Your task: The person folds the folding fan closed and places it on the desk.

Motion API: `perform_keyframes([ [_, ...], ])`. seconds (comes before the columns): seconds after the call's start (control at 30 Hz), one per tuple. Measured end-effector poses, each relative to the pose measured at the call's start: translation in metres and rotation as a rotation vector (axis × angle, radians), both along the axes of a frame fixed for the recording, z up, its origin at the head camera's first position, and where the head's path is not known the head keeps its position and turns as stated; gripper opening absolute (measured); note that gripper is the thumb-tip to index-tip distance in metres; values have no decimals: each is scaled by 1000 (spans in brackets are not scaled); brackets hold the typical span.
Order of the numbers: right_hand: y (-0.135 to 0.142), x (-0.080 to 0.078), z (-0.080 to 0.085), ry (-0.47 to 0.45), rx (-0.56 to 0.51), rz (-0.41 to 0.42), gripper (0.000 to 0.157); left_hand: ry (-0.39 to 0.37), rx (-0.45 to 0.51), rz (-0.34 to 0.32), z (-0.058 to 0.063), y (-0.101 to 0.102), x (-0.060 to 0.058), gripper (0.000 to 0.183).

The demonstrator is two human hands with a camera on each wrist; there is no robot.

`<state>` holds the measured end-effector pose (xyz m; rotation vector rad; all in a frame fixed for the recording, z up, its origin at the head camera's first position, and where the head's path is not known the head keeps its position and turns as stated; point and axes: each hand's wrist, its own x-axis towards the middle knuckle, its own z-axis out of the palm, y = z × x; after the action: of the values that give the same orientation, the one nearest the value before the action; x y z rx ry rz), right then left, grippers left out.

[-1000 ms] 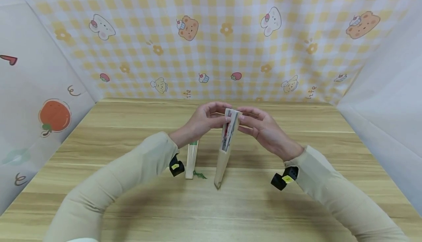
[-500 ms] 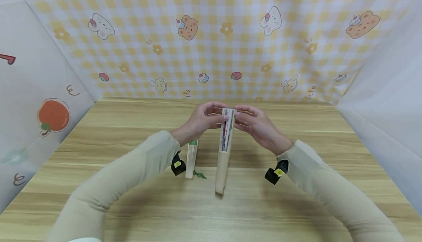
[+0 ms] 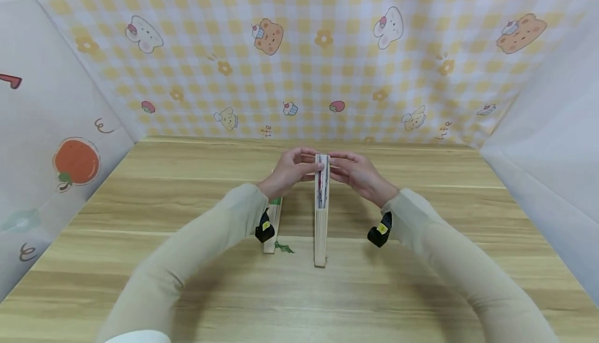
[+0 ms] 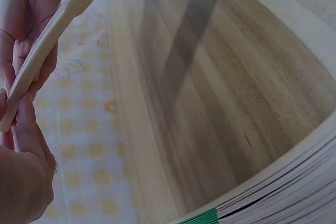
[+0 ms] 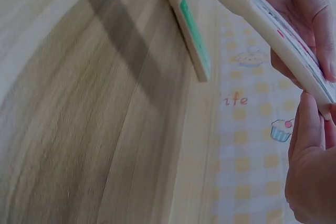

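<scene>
A folding fan (image 3: 320, 239), its pale wooden ribs and printed leaf folded together, stands out in front of me with its far end raised between both hands. My left hand (image 3: 295, 170) pinches that end from the left, thumb on the near side. From the other side, my right hand (image 3: 359, 174) pinches the same end. Both sets of fingertips meet at the fan's edge in the right wrist view, where the printed leaf (image 5: 294, 38) shows red and dark marks. A second folded fan (image 3: 271, 231), with a green leaf, lies left of it, partly hidden by my left hand and wrist.
A green tassel (image 3: 284, 248) lies at the near end of the second fan. The wood-grain table (image 3: 224, 291) runs back to a yellow checked cloth (image 3: 299, 73), with white cloth walls (image 3: 28, 150) at the sides. A small camera sits on each wrist.
My hands have come closer together, the right one moving left, and the fan has narrowed into a tighter stack. Its tilted near end has swung straight. The green fan stays put.
</scene>
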<state>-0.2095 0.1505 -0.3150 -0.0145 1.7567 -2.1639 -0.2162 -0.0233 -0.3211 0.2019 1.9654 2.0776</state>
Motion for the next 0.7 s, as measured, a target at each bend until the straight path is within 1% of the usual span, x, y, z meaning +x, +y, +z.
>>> perform_keyframes([
  [0.1, 0, -7, -5, -23, 29, -3, 35, -30, -8, 9, -6, 1, -6, 33],
  [0.27, -2, -17, -16, -51, 65, -19, 34, -102, -19, 8, -14, 3, -17, 36],
  [0.37, -2, -23, -23, -37, 101, -21, 34, -141, -31, -3, -18, 4, -23, 36],
  [0.57, -2, -33, -36, 27, 215, 29, 33, -194, -97, -38, -28, 4, -35, 35],
  [0.7, -1, -37, -41, 27, 260, 47, 32, -209, -119, -41, -35, 5, -41, 33],
])
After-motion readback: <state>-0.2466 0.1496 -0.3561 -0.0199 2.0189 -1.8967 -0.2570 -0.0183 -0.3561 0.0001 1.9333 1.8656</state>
